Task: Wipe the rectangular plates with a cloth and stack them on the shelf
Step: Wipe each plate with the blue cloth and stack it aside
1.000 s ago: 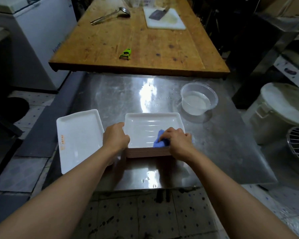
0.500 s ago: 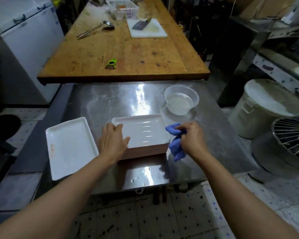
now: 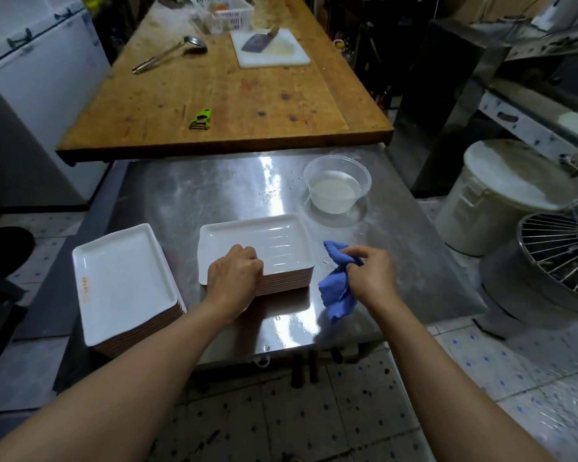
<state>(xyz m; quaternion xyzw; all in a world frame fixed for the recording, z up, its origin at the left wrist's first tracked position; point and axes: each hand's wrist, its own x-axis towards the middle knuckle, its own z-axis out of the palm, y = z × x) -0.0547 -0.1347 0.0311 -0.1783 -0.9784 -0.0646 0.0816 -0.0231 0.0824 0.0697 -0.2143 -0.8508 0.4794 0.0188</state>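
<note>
A long wooden tabletop [image 3: 234, 91] fills the far half of the view, its near edge overhanging a lower steel tabletop [image 3: 214, 195] that shines with scattered water drops. To the left stands a white chest freezer [image 3: 41, 71], and to the right a lidded white bucket [image 3: 504, 195] sits on the floor beside a metal drum with a wire rack [image 3: 554, 261] across its top. On the steel tabletop's left near corner rests a stack of rectangular plates [image 3: 124, 281], white on top with pinkish edges, turned at a slant and overhanging the edge. Well apart to its right lies a second stack of plates [image 3: 281, 251], the top plate ridged and wet-looking. The left hand [image 3: 235, 275] rests on that stack's near left corner, its grip curled over the rim of the top plate. Just right of the stack, the right hand [image 3: 369, 275] is raised off the steel with its grip pinched tight on a blue cloth [image 3: 336, 288], which hangs crumpled below the fingers and clear of the plates. Behind the cloth stands a clear plastic bowl [image 3: 337, 185] holding cloudy water. On the wood lie a white cutting board [image 3: 271, 50] with a cleaver [image 3: 256, 41] on it, a white basket [image 3: 226, 11], a metal ladle [image 3: 171, 54] and a small green peeler [image 3: 201, 119].
</note>
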